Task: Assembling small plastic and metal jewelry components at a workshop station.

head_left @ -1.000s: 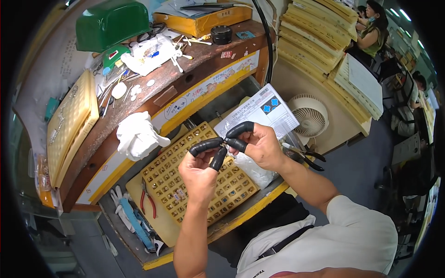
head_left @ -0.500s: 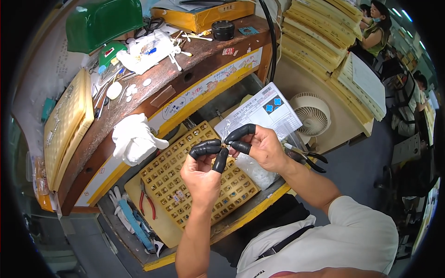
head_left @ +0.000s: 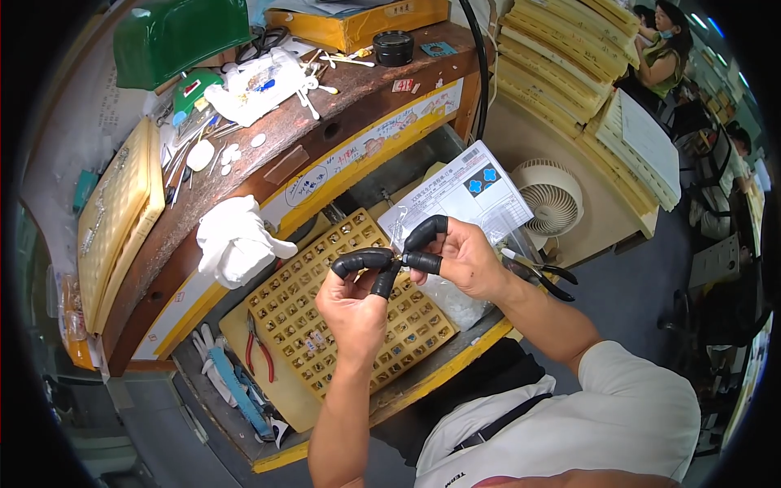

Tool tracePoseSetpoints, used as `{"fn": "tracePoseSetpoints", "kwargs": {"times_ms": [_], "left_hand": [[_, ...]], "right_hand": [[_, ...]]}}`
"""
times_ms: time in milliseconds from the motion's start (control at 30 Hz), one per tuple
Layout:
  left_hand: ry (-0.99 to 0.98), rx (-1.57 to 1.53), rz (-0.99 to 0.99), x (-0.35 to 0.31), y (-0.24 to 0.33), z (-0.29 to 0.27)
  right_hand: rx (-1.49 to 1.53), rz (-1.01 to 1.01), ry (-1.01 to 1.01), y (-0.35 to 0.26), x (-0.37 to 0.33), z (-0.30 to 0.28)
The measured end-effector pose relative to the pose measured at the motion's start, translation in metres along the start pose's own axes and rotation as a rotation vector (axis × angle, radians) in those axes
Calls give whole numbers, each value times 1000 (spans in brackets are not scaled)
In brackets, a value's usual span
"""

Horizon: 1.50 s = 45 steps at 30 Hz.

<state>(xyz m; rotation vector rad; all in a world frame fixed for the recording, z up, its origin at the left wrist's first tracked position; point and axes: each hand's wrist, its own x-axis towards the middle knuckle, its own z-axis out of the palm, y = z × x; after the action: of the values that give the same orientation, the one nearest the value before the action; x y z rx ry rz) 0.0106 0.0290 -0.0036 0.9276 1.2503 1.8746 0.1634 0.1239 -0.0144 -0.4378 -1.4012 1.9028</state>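
My left hand (head_left: 354,301) and my right hand (head_left: 462,264) meet over a compartmented yellow tray (head_left: 450,332). Black rubber finger covers sheathe the thumbs and several fingers. Both hands pinch at one tiny, gold-coloured piece (head_left: 398,258) between the fingertips; its exact kind is too small to make out. Small metallic pieces sit in many of the tray's square cells. Behind the fingers lies a printed sheet (head_left: 439,203) with a picture of blue clover-shaped pieces. A clear plastic bag (head_left: 457,305) rests beside my right hand, partly hidden by it.
Red-handled pliers (head_left: 259,350) lie left of the tray, and black-handled pliers (head_left: 547,272) at the right. A white cloth bundle (head_left: 236,241) hangs at the bench edge. Cotton swabs (head_left: 309,91) and tools litter the bench. A fan (head_left: 547,198) stands by stacked yellow trays (head_left: 557,65); another person sits beyond.
My fingertips have drawn closer around the tiny piece. The left forefinger is straighter, and the right thumb and forefinger have shifted slightly. The surroundings look the same.
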Motion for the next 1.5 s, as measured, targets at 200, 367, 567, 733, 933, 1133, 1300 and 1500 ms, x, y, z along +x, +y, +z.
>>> {"fn": "tracePoseSetpoints", "kwargs": {"times_ms": [200,367,567,733,933,1133,1300,1500], "left_hand": [[-36,48,62,-1,3,2],[-54,76,88,-1,0,1],[-67,187,152,-2,-3,-2],[-162,352,235,2,3,-7],[-253,575,369,7,13,-11],[-288,642,372,6,14,-13],[-219,479,323,2,0,-11],[-99,288,51,-2,-6,-3]], "right_hand": [[-64,-33,-4,-5,0,1],[-106,-39,12,-7,-2,2],[-107,-57,17,-3,-3,1],[-139,-47,32,-2,-5,1],[-244,-31,21,0,-5,-2],[-330,-14,-27,-2,-5,-3],[-244,10,-11,6,-6,-5],[-150,28,79,0,-5,0]]}}
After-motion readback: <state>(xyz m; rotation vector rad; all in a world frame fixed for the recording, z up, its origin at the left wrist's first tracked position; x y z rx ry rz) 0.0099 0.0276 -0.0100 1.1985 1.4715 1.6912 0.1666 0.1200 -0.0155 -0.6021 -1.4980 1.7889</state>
